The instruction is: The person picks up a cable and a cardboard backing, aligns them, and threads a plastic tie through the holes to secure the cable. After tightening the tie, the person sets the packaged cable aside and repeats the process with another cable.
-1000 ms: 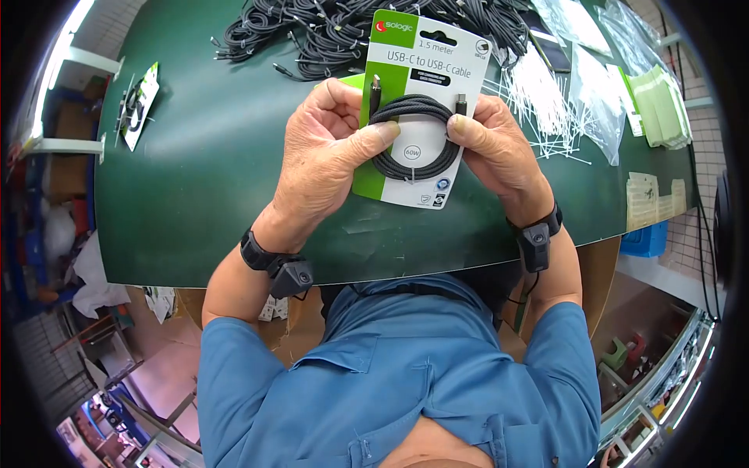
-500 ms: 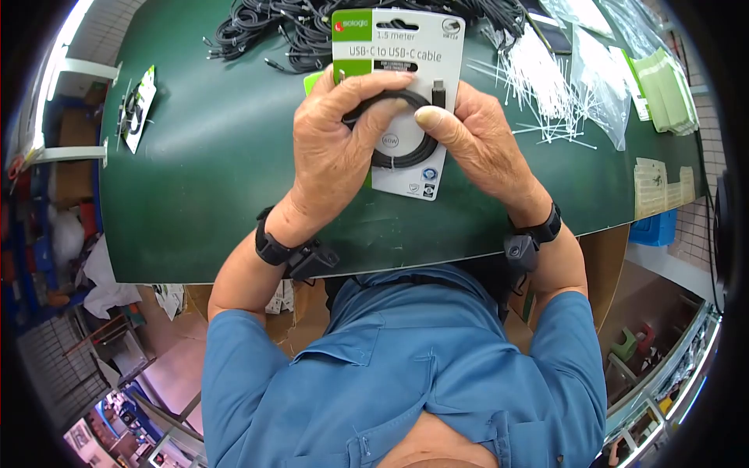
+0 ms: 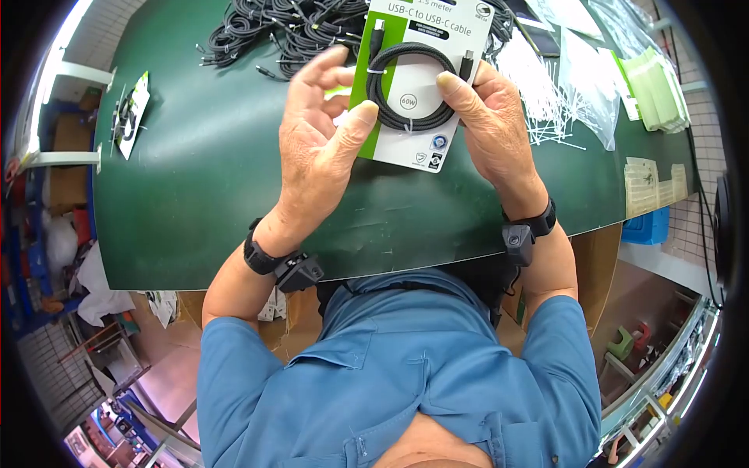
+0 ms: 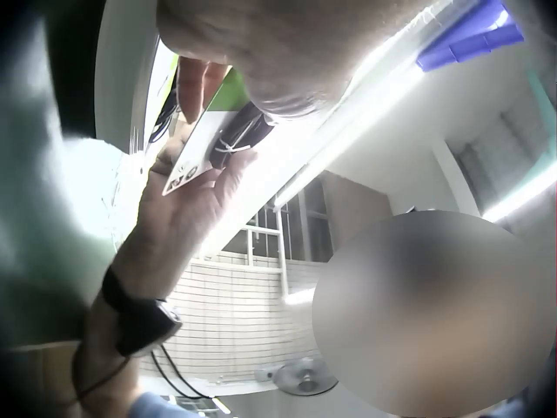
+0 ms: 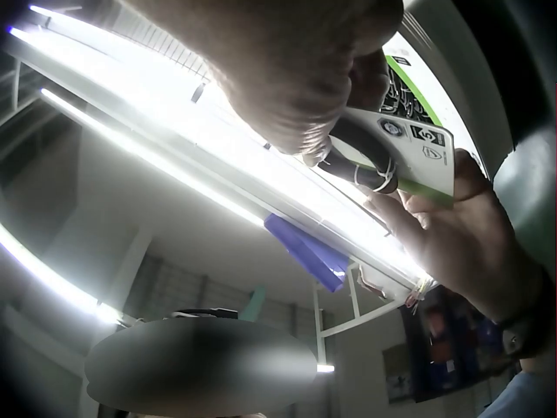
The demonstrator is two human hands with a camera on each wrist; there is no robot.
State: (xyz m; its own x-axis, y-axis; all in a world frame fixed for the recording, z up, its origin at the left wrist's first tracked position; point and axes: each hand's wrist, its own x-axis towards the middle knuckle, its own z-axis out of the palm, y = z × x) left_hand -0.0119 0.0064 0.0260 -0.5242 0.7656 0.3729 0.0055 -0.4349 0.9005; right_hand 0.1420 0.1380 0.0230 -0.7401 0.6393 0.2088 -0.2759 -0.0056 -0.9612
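I hold a white and green card (image 3: 425, 136) printed "USB-C to USB-C cable" up above the green table (image 3: 203, 179). A coiled black cable (image 3: 390, 109) is tied to its front. My left hand (image 3: 316, 148) pinches the card's green left edge, thumb on the front and fingers reaching up behind it. My right hand (image 3: 488, 117) grips the right edge, its thumb pressing on the coil. The left wrist view shows the card (image 4: 196, 148) edge-on with the right hand (image 4: 183, 218) under it. In the right wrist view the card (image 5: 409, 139) lies between both hands.
A heap of loose black cables (image 3: 289, 31) lies at the table's far side. White cable ties (image 3: 546, 86), clear bags (image 3: 601, 70) and green-white stacks (image 3: 663, 86) fill the right. Another packed card (image 3: 129, 113) lies far left. A blue bin (image 3: 647, 230) sits past the right edge.
My left hand, which lay over the coil half a second ago, has drawn back to the card's left edge. The card has moved farther away and tilted, its top leaving the view.
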